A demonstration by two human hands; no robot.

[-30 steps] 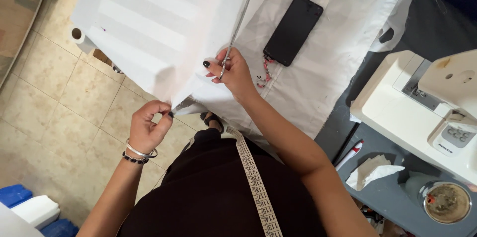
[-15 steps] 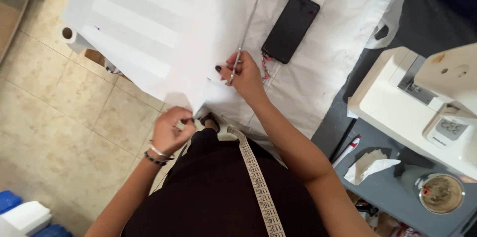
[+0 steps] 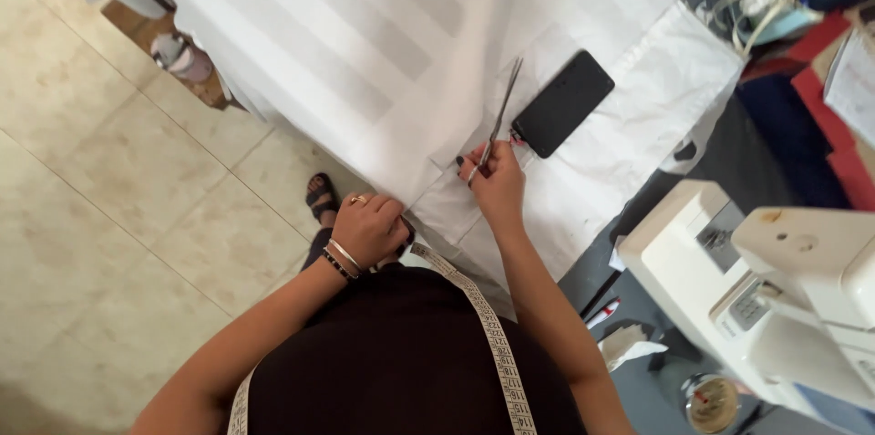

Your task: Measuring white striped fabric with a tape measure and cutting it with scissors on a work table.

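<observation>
Right hand (image 3: pixel 497 184) sits mid-frame with its grip closed through the handles of a pair of scissors (image 3: pixel 499 118), blades nearly together and pointing toward the top of the frame, lying along the white striped fabric (image 3: pixel 365 52). Left hand (image 3: pixel 369 230), a bit lower and to the left, has its grip clenched on the fabric's near edge where it hangs off the bench. A black phone (image 3: pixel 563 103) lies just right of the scissor blades on the cloth. A measuring tape (image 3: pixel 488 335) hangs over the person's dark top at the bottom, and a white sewing machine (image 3: pixel 775 289) sits at lower right.
</observation>
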